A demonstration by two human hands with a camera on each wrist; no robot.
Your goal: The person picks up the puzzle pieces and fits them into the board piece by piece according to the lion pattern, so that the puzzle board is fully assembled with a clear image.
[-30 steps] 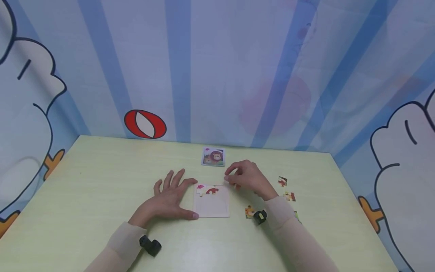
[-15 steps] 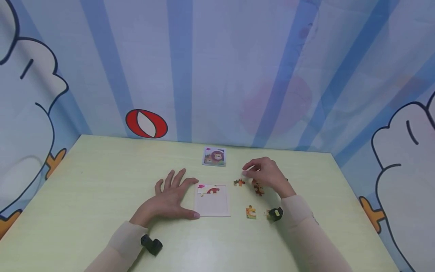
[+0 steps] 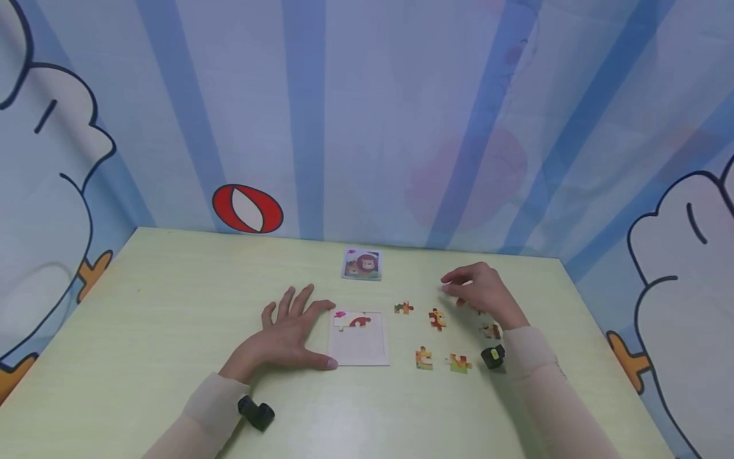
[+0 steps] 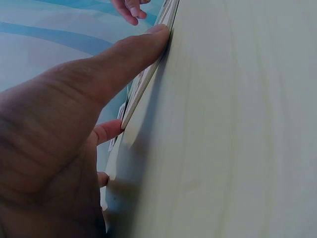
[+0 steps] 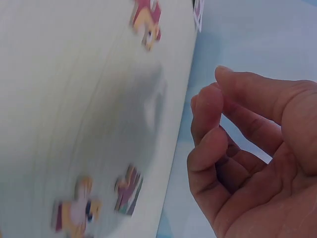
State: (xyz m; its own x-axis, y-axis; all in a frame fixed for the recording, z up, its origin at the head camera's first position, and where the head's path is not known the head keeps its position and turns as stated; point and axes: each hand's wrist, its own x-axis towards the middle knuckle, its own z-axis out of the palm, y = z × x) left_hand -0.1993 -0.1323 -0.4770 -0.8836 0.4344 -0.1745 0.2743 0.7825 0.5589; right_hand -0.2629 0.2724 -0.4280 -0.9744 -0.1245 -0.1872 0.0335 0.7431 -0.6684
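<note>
Evidently the puzzle is at an early stage. The white board (image 3: pixel 358 347) lies flat on the table in front of the person, with only a short strip of pieces along its top edge: a pink flower piece (image 3: pixel 340 317) in the upper left corner and, joined beside it as far as can be told, a red mane piece (image 3: pixel 360 322). The upper right corner and everything below the strip are bare, so most of the filling looks left to do.

The left hand (image 3: pixel 283 341) steadies the board along its left side, thumb at the near corner, index finger at the far one, the other fingers spread out and gripping nothing.

To the right of the board lie the loose pieces: an orange-green piece (image 3: pixel 404 308) nearest the far corner, a red-yellow piece (image 3: pixel 438 319), and nearer the person a yellow piece (image 3: pixel 424 358) and a green-bottomed piece (image 3: pixel 459 363). A brown piece (image 3: pixel 490 331) sits by the right sleeve (image 3: pixel 533 357); more may be hidden there. The right hand (image 3: pixel 483 293) hovers above this side, fingers loosely bent, nothing visible between them.

Behind the board, a lion card (image 3: pixel 362 264) lies on the table (image 3: pixel 172 319), apparently the model to match.
</note>
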